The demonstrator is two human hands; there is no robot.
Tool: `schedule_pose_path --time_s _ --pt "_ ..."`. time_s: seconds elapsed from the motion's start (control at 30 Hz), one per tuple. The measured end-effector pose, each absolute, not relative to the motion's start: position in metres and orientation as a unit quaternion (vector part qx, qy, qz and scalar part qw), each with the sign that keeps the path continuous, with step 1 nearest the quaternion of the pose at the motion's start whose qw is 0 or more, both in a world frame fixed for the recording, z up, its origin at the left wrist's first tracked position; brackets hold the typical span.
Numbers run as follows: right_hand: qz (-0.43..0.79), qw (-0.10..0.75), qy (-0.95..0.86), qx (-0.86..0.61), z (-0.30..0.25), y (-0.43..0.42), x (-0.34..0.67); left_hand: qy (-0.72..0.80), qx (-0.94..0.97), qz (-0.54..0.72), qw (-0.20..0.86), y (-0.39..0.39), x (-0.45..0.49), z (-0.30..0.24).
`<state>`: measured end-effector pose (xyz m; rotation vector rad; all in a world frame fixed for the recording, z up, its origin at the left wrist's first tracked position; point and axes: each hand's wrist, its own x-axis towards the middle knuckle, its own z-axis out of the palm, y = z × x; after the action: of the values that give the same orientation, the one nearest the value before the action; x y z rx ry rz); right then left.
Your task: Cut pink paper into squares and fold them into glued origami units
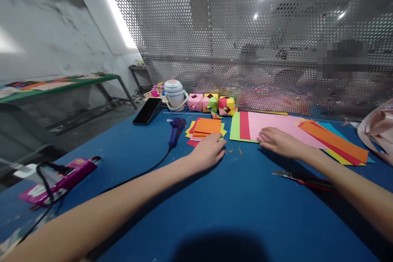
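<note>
Left hand [208, 152], fingers loosely curled and holding nothing, at the near edge of the orange squares [206, 127]; right hand [280, 141], fingers flat, on the pink sheet [276, 123]; both on the bench [233, 208].

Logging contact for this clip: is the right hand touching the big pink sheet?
Touching. The head view shows the right hand lying flat on the near edge of the pink sheet, fingers over the paper with no gap.

The table [245, 213] is blue, the paper stack [207, 126] orange on top, the large sheet [276, 123] pink, the phone [147, 111] black.
</note>
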<state>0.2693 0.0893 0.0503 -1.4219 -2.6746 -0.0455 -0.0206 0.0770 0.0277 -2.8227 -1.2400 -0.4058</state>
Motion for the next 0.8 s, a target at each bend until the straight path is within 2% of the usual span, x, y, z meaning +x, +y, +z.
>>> schedule_pose_path --time_s 0.3,0.8 --pt "-0.034 0.010 -0.891 -0.453 0.033 0.121 0.260 -0.380 -0.911 -0.160 -0.014 0.121 0.007 0.024" --pt "-0.041 0.043 -0.892 -0.447 0.032 0.116 0.266 -0.440 -0.834 -0.305 -0.135 0.154 0.021 0.008"
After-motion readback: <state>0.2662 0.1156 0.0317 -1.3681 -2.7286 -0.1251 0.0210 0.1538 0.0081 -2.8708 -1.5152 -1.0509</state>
